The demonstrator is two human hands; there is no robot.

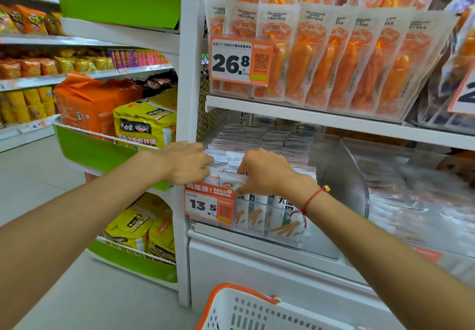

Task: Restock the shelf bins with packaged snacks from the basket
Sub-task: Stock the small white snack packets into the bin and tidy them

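Nearest, bottom edge: white perforated basket point(257, 314) with an orange rim; its inside is cut off by the frame, contents cannot be told.

Both forearms reach forward over it to the lower shelf. Red string bracelet point(312, 198) with a small gold bead on the right wrist.

Left hand point(186, 163), back facing up, fingers curled down onto the front row of small white snack packets point(226, 175) at the left end of the clear shelf bin point(341, 175); it grips the packets' top edges. Right hand point(264, 171) just beside it, fingers curled down over the same front row, pinching packet tops.

The packets stand upright in tight rows filling the bin front to back. An orange price tag marked 13.5 point(209, 205) hangs on the bin's front wall, under the left hand. A clear divider separates this bin from blurred packets to the right.

Above: shelf of tall white pouches with orange contents point(341, 62), tag reading 26.8 point(240, 59).

Far left: green-fronted end rack holding yellow noodle bags point(144, 124) and orange bags point(87, 100); further shelves of snacks behind.
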